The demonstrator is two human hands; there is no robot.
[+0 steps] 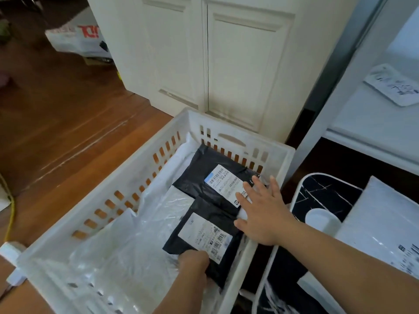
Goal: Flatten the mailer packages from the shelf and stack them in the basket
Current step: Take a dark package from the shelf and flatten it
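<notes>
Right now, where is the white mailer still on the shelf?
In the head view, the white mailer lies on the shelf at upper right, beyond the basket, apart from both hands.

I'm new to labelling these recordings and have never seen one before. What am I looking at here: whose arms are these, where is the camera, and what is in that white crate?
There is no machine here: a person wears one wide-angle camera on the head, looking forward and down, so both arms reach in from the bottom edge. The white slotted basket stands on a wooden floor in front of white cabinet doors. Inside lie clear and white plastic mailers, with two black ones on top, each bearing a printed label. The left hand grips the near edge of the nearer black mailer. The right hand lies flat with fingers spread, pressing on the farther black mailer at its label. To the right is a white shelf with another white mailer on it.
</notes>
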